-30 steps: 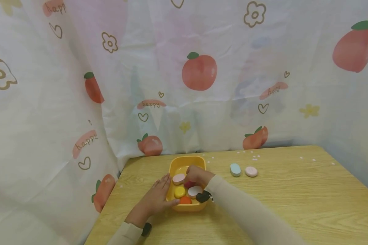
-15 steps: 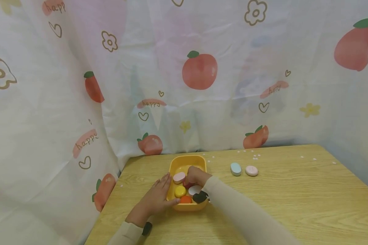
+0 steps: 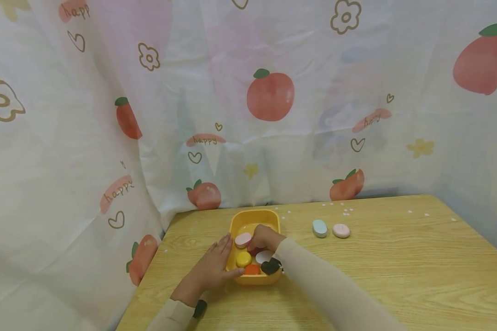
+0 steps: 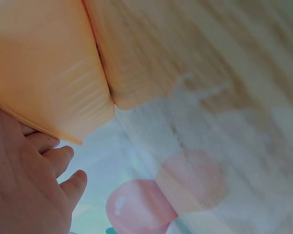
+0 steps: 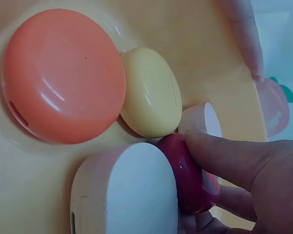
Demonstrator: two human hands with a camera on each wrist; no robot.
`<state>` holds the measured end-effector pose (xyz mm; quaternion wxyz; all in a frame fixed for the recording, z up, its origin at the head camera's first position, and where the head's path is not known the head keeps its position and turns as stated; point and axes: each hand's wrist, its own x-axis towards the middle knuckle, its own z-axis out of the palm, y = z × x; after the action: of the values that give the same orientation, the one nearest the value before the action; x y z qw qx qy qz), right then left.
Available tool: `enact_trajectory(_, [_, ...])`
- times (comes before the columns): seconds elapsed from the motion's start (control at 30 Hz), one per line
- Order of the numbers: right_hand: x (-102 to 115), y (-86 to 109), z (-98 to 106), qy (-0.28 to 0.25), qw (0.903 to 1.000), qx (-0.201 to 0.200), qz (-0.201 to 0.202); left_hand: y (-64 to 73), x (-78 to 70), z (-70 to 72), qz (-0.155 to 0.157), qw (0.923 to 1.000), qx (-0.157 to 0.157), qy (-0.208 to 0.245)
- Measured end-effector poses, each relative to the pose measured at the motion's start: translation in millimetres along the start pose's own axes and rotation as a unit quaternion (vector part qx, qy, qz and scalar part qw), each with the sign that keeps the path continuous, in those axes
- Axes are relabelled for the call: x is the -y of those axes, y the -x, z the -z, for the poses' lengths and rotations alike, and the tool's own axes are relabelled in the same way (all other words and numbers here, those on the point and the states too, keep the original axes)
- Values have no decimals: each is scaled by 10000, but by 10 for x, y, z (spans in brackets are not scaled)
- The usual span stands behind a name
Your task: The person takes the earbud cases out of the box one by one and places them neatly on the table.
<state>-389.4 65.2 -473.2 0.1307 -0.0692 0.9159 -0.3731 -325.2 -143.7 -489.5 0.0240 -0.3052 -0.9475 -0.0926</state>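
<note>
A yellow plastic bin (image 3: pixel 254 281) stands on the table with several rounded, glossy cases in it. My right hand (image 3: pixel 267 237) reaches inside. In the right wrist view its thumb and fingers pinch a dark red rounded case (image 5: pixel 183 168), low among the others. Beside that case lie a white case (image 5: pixel 141 190), a yellow one (image 5: pixel 151 92) and a pale pink one (image 3: pixel 243 239). An orange round case (image 5: pixel 63 75) lies at the near end. My left hand (image 3: pixel 213 266) rests along the bin's left side, fingers extended against its outer wall (image 4: pixel 44 63), thumb over the near rim.
On the table right of the bin lie a light blue oval case (image 3: pixel 320 228) and a pink oval case (image 3: pixel 341 231). Small white specks are scattered near the back edge. A fruit-printed curtain (image 3: pixel 273 161) hangs behind the wooden table (image 3: pixel 381 257) and at its sides.
The right hand has shifted very slightly within the bin, its fingers staying at the dark red case. The left hand keeps its place on the bin.
</note>
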Motion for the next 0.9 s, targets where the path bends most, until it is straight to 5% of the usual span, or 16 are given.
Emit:
enact_trajectory(0.17, [-13, 22, 19, -367, 9993, 28, -50, -16, -16, -5, -32, 10000, 5, -3])
enact_trajectory(0.27, [-10, 44, 40, -1038, 9943, 154, -182, -16, -10, -13, -74, 10000, -12, -49])
enact_trajectory(0.43, [17, 62, 86, -2517, 9659, 549, -243, 6, -7, 19, -14, 9999, -21, -105])
enact_trajectory(0.57, [26, 62, 112, -3040, 9496, 658, -377, 9, -5, 33, -47, 9999, -12, -162])
enact_trajectory(0.7, [25, 70, 143, -2903, 9538, 707, -326, 10, -3, 35, -45, 9996, 41, -264])
enact_trajectory(0.9, [32, 100, 206, -2166, 9740, 655, -142, -8, 2, 37, -63, 9991, 98, -408])
